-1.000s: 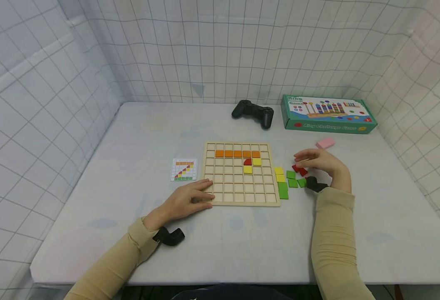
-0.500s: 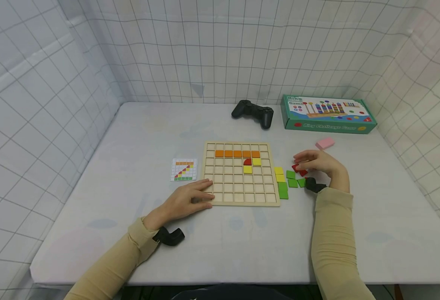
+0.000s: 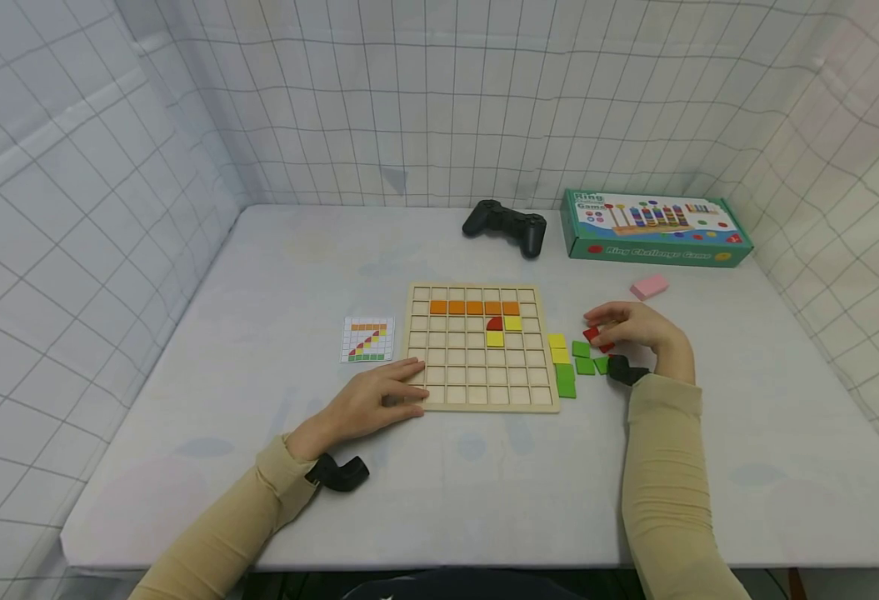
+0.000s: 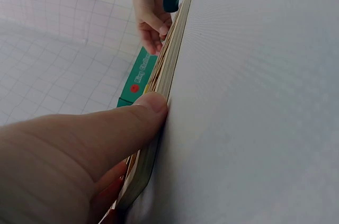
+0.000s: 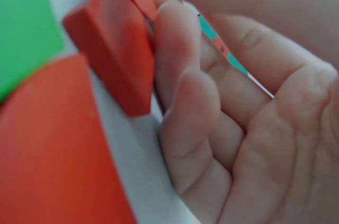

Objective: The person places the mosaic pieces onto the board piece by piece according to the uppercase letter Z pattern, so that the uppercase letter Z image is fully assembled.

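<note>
My left hand (image 3: 367, 400) lies over the near left corner of a wooden grid board (image 3: 446, 410), fingers reaching onto it. In the left wrist view its thumb (image 4: 132, 123) rests against the board's edge. My right hand (image 3: 637, 327) is over loose red pieces (image 3: 591, 333) right of the board, with its thumb and forefinger apart. In the right wrist view its bent fingers (image 5: 185, 97) lie right beside a rounded red piece (image 5: 111, 49). The board carries a row of orange tiles (image 3: 474, 307), one red piece (image 3: 495, 323) and two yellow tiles (image 3: 495, 339).
A pattern card (image 3: 367, 339) lies left of the board. Yellow tiles (image 3: 557, 348) and green tiles (image 3: 585, 366) lie along its right side. Behind are a black game controller (image 3: 505, 227), a pink block (image 3: 650, 287) and a green game box (image 3: 656, 229). Gridded cloth walls enclose the table.
My right hand has shifted slightly left and toward me over the red pieces. The left hand and the board have stayed in place.
</note>
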Demonstrator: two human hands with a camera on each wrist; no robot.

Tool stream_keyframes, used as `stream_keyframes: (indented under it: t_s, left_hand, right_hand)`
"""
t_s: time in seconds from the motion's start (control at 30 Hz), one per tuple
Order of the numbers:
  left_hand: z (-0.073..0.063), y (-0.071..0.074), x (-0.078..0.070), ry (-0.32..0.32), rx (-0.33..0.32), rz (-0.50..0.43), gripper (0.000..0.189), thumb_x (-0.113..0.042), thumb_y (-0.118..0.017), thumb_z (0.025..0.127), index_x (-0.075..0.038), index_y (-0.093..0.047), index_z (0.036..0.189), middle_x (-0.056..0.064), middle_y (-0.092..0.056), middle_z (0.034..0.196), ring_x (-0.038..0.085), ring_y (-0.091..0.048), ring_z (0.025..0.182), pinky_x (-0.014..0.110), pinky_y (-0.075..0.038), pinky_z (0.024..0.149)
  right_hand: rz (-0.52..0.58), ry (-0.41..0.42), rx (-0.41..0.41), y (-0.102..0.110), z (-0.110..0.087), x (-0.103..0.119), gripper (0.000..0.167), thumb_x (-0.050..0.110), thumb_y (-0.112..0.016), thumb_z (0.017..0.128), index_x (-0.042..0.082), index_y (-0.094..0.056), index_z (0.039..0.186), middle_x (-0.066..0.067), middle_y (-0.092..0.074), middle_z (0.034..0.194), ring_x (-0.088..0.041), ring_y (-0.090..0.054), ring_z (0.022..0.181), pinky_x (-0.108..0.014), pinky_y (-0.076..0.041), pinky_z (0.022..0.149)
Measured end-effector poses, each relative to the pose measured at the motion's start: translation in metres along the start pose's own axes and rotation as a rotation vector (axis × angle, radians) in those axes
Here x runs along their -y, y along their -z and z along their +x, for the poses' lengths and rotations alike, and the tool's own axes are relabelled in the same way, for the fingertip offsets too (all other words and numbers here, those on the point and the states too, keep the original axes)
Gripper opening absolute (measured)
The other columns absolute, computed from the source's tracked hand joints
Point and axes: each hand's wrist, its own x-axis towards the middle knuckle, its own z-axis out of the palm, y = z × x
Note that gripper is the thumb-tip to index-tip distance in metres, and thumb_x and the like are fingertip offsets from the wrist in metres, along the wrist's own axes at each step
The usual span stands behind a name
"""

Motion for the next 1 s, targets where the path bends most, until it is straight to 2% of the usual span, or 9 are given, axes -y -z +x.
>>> stream_keyframes:
  t_s: [0.23,0.63,1.0]
  left_hand:
    - [-0.0002,0.0002,0.0001,-0.002,0.002,-0.009,0.029,-0.029,-0.068,0.088,-0.012,-0.072,0.111,0.011,-0.046,0.140,0.023,-0.036,0.134,0.037,-0.029,0.111]
    - [0.0004,-0.0005,0.0006,0.004,0.000,0.000,0.029,-0.030,-0.068,0.087,-0.013,-0.072,0.111,0.011,-0.047,0.139,0.023,-0.036,0.134,0.038,-0.030,0.111]
    - [0.0000,-0.0006,0.0009,0.006,-0.001,-0.006,0.029,-0.030,-0.068,0.087,-0.013,-0.072,0.111,0.011,-0.047,0.139,0.022,-0.036,0.134,0.037,-0.030,0.111]
  right_hand:
    - [-0.004,-0.018,0.008,-0.0018,0.0032,0.0029,0.052,0.018,-0.071,0.083,0.002,-0.053,0.129,-0.017,-0.054,0.119,-0.024,-0.050,0.096,-0.024,-0.049,0.078]
    - [-0.052,-0.086,-0.086,-0.0061,0.0051,0.0067,0.051,0.027,-0.073,0.083,0.002,-0.055,0.124,-0.014,-0.060,0.110,-0.023,-0.054,0.085,-0.025,-0.049,0.074]
    - [-0.103,-0.082,-0.096,-0.0065,0.0055,0.0093,0.046,0.028,-0.072,0.084,0.002,-0.058,0.119,-0.012,-0.060,0.104,-0.023,-0.054,0.083,-0.026,-0.048,0.073]
